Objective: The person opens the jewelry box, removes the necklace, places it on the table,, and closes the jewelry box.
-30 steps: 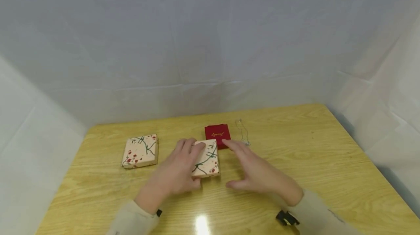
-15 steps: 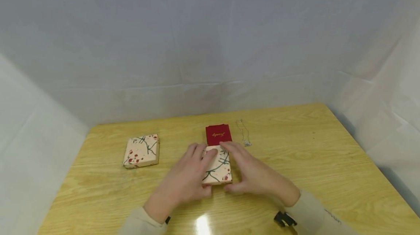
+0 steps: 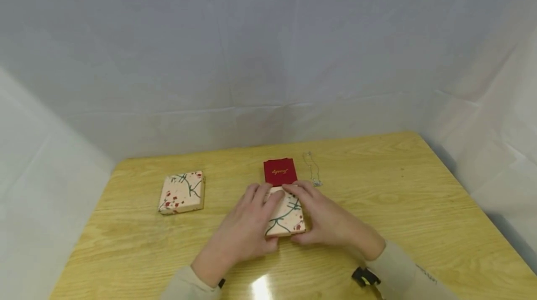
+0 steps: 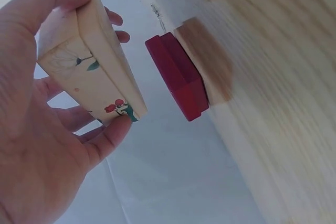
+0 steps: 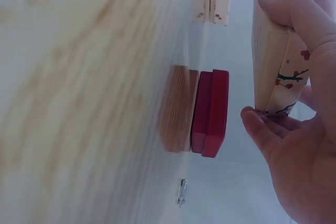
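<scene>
Between my two hands is a cream floral gift box (image 3: pixel 287 218) with green branches and red blossoms, held above the table. My left hand (image 3: pixel 245 230) grips its left side, fingers at the far edge and thumb at the near one. On the right side my right hand (image 3: pixel 331 221) holds the box the same way. Both wrist views show the gap under it. Just beyond, a red jewelry box (image 3: pixel 280 172) with gold lettering stands on the table, its near part hidden behind the floral box. A thin silver necklace (image 3: pixel 317 182) lies right of the red box.
A second floral box (image 3: pixel 182 190) with a matching pattern sits on the left of the wooden table (image 3: pixel 398 197). White cloth (image 3: pixel 260 57) hangs behind the table and at both sides.
The left hand has carried the floral box rightward and slightly nearer, in front of the red box. The right hand, apart from it at first, now grips its right side.
</scene>
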A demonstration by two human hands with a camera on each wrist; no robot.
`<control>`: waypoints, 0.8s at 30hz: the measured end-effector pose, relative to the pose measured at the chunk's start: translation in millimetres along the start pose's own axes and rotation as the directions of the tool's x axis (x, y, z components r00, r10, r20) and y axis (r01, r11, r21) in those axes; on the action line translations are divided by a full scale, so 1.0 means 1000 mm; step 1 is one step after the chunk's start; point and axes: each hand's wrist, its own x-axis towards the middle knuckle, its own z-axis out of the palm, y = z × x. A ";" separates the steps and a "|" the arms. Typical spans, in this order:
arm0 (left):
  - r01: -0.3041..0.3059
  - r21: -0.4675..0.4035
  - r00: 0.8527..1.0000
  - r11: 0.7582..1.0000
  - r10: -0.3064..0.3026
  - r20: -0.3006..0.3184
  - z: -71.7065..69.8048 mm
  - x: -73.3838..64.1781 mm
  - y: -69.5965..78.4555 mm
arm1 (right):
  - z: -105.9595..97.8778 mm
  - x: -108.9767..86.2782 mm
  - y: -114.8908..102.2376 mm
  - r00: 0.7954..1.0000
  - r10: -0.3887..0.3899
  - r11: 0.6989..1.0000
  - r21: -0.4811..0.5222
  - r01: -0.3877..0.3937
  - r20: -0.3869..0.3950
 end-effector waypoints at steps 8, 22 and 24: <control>-0.007 -0.026 0.999 1.000 0.006 -0.038 0.003 -0.003 -0.002 | -0.002 -0.001 0.004 1.000 -0.026 1.000 -0.003 0.026 -0.008; 0.101 -0.303 0.995 0.948 -0.102 0.012 0.000 -0.007 -0.016 | -0.008 -0.003 0.006 0.999 -0.025 0.998 0.052 0.027 -0.041; 0.121 -0.359 0.993 0.926 -0.116 0.035 0.001 -0.008 -0.020 | -0.008 -0.004 0.007 0.998 -0.028 0.998 0.054 0.031 -0.049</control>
